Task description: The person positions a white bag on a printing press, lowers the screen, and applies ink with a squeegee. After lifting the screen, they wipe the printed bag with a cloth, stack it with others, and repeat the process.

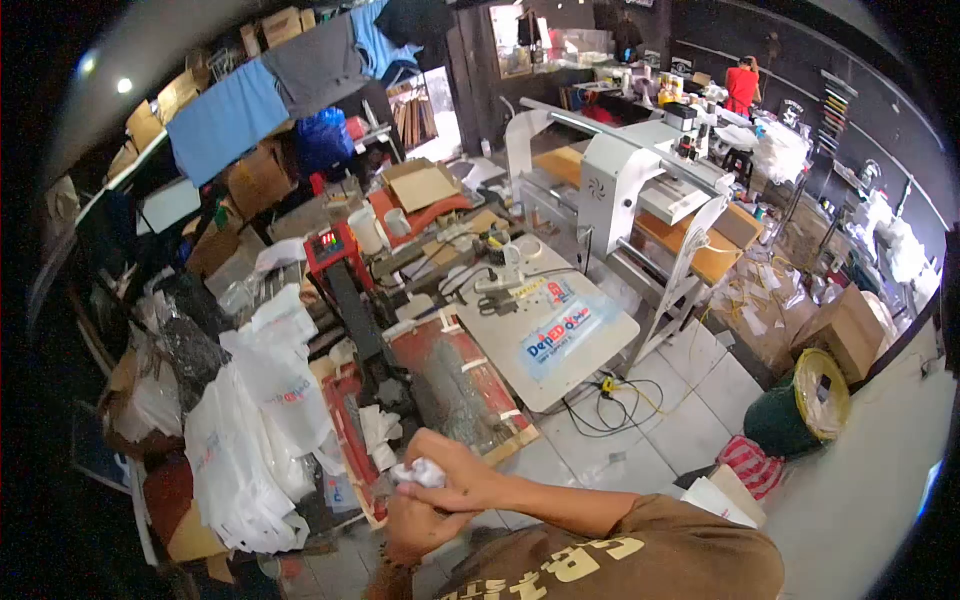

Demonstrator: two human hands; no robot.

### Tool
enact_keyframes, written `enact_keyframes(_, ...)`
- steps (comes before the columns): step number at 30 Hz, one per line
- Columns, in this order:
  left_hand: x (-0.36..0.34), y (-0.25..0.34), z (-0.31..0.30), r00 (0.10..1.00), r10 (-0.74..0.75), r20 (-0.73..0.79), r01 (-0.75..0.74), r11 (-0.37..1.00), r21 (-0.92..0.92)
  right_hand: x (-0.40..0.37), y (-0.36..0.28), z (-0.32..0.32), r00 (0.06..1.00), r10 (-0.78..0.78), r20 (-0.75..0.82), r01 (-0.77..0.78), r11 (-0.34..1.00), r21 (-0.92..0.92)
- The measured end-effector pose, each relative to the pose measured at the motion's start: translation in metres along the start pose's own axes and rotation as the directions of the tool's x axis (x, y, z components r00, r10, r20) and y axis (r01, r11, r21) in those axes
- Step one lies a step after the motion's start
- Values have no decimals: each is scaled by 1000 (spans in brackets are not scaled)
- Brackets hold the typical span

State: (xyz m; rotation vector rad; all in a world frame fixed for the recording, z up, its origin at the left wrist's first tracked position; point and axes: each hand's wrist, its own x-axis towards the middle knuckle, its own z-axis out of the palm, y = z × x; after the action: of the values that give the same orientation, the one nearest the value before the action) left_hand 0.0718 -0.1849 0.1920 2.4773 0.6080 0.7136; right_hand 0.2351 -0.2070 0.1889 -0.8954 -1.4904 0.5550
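My right hand [455,474] and my left hand [415,525] come together at the bottom middle, fingers closed around a crumpled white rag [421,471]. A dark bead bracelet circles the left wrist. Just beyond the hands lies a screen printing frame [520,437] with a wooden edge and a grey-smeared red surface. Another white crumpled rag [379,432] rests to the left of the hands, near a narrow red strip of the frame. Behind stands a dark press arm [352,300] with a red control box [331,246] whose display is lit.
A pale board [610,345] bears a printed plastic sheet [568,335], scissors [497,302] and tape. White plastic bags [240,450] pile up at left. A white machine [612,180] stands behind. Cables [612,405] and a green bin [780,420] are on the floor at right. A person in red [741,88] is far back.
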Motion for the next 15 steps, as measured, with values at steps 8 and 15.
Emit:
enact_keyframes(8,-15,-25,47,975,119,-188,-106,991,78,-35,41,17,994,101,-50,-104,993,-57)
enact_keyframes(15,-28,-37,42,971,-43,-236,56,997,48,-33,48,4,977,208,50,-209,978,5)
